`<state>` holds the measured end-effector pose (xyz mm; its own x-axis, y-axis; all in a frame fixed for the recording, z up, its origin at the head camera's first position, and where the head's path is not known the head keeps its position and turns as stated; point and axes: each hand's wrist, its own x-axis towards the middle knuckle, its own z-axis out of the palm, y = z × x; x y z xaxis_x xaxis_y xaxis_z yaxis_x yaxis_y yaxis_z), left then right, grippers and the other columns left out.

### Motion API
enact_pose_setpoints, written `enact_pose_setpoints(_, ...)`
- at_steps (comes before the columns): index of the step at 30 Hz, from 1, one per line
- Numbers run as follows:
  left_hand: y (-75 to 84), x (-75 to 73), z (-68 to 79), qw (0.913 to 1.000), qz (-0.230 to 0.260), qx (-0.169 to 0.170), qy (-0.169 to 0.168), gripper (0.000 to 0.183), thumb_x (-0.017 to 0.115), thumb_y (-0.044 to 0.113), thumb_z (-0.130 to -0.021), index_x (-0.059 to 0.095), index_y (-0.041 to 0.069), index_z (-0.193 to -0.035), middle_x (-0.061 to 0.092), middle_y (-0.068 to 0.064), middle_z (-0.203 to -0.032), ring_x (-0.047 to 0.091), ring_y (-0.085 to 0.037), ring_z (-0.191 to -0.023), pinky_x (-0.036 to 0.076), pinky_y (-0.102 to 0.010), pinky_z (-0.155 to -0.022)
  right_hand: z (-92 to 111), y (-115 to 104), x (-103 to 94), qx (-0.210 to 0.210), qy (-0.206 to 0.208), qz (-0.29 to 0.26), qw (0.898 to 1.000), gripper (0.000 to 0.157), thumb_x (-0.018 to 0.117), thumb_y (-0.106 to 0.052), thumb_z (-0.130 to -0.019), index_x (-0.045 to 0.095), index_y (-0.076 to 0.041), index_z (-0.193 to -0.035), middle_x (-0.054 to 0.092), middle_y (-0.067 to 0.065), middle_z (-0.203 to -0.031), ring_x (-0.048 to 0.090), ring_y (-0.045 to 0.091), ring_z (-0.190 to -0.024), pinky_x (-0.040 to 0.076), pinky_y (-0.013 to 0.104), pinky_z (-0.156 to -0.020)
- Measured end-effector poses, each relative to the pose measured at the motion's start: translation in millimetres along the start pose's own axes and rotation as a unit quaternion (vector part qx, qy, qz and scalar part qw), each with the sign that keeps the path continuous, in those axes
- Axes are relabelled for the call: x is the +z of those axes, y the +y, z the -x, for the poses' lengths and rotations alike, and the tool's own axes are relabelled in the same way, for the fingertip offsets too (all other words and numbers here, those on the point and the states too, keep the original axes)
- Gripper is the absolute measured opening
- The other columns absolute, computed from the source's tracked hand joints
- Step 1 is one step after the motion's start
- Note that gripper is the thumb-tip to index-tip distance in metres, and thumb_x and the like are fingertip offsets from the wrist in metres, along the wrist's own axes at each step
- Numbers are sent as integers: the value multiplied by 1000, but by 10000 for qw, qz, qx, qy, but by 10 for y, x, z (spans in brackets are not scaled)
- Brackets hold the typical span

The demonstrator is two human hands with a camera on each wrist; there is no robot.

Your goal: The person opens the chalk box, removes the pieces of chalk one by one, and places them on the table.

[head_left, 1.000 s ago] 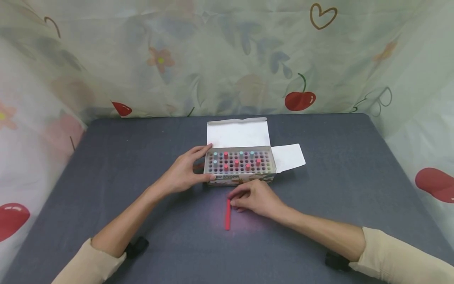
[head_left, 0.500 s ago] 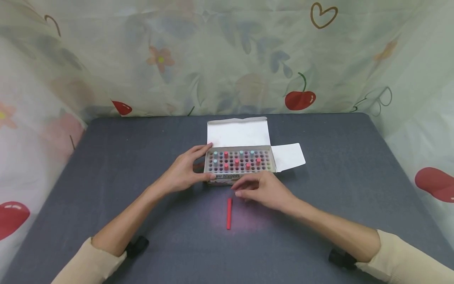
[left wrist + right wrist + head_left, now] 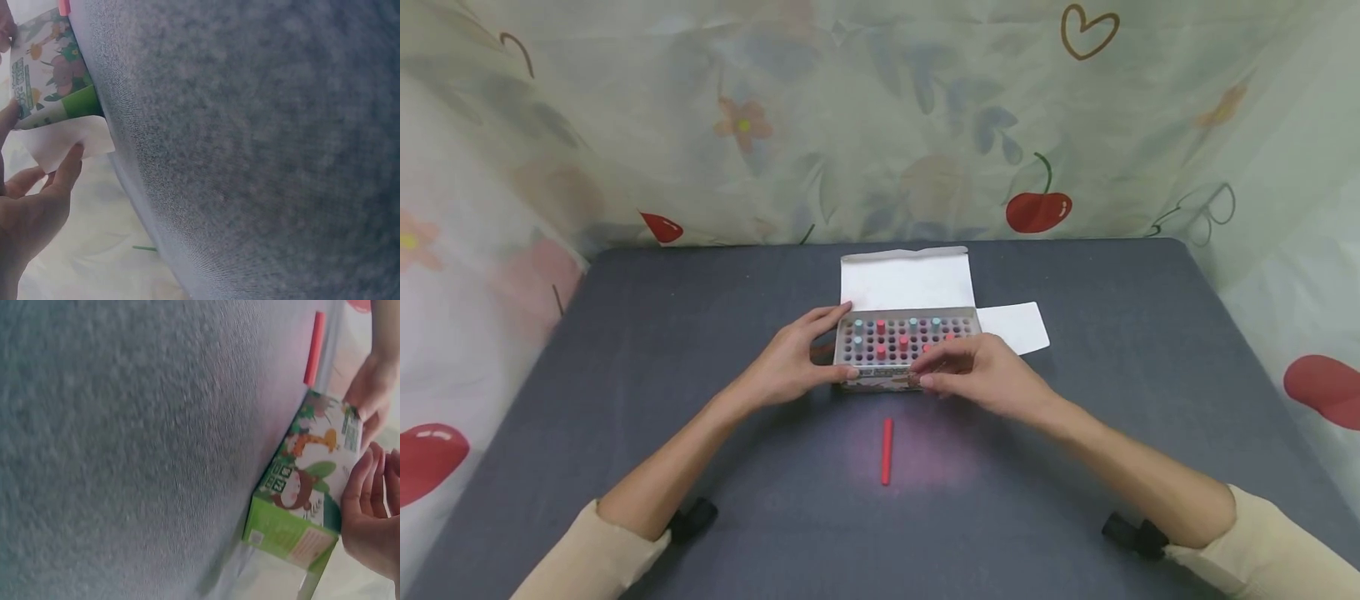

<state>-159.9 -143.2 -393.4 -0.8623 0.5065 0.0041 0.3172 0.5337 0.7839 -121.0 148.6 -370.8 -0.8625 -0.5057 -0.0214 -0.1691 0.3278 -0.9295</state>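
On the grey table stands an opened cardboard box (image 3: 880, 383) with a grid of holes, where several red and light-blue sticks stand upright. My left hand (image 3: 784, 360) grips its left end, thumb at the front corner and fingers toward the back; in the left wrist view fingers touch a white end flap (image 3: 78, 139). Over the box's front right part hovers my right hand (image 3: 992, 379), fingers loosely bent, with nothing visible in them; it hides some holes. A slim red stick (image 3: 887, 452) lies on the table in front of the box.
The box's white lid (image 3: 907, 282) stands raised at the back, and a white side flap (image 3: 1015, 327) sticks out to the right. A patterned curtain (image 3: 880, 125) hangs behind and beside the table (image 3: 737, 508).
My right hand has left the red stick on the table and moved up and right, over the box's front edge. My left hand has stayed on the box.
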Motion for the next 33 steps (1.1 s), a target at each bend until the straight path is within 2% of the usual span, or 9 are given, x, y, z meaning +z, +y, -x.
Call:
enact_pose_setpoints(6,2,-5,1,10000,-35,9,8,91,81,18,-85,28,16,-158,32,-15,-155,46,-34,-135,52,-39,-102,-14,-16,-104,96,-10,-79,9999,14,71,-8,-92,75,-6,-105,71,14,-93,67,37,-81,61,50,-75)
enact_pose_setpoints(9,0,-6,2,10000,-24,15,7,91,81,17,-85,28,17,-158,31,-14,-156,46,-33,-135,52,-39,-102,-12,-15,-148,109,28,-185,9998,17,71,-7,-92,74,-4,-109,72,13,-101,67,39,-85,62,46,-75)
enact_pose_setpoints(13,-4,0,4,10000,-4,6,-4,91,81,17,-85,28,17,-158,31,-14,-156,47,-34,-135,52,-39,-102,-7,-14,-228,120,170,-106,9997,19,72,-8,-92,75,-6,-111,73,10,-107,70,33,-88,62,41,-76)
enact_pose_setpoints(19,-7,8,4,10000,-27,19,6,91,81,17,-85,28,17,-158,32,-14,-156,48,-34,-133,52,-38,-101,-26,20,-356,169,456,160,9987,16,73,-10,-92,76,-9,-108,74,9,-101,69,24,-86,60,31,-74)
enact_pose_setpoints(25,-12,10,4,10000,0,26,30,91,82,16,-84,28,16,-158,32,-15,-155,49,-34,-133,52,-38,-101,-56,62,-421,376,660,287,9967,18,72,-9,-92,75,-9,-109,73,8,-100,69,26,-89,61,33,-74)
enact_pose_setpoints(33,-23,17,-1,10000,26,23,25,91,82,16,-84,28,16,-158,32,-15,-155,49,-34,-132,52,-39,-101,-82,105,-452,252,919,969,9907,15,73,-13,-92,75,-13,-107,74,7,-99,66,23,-85,57,32,-66)
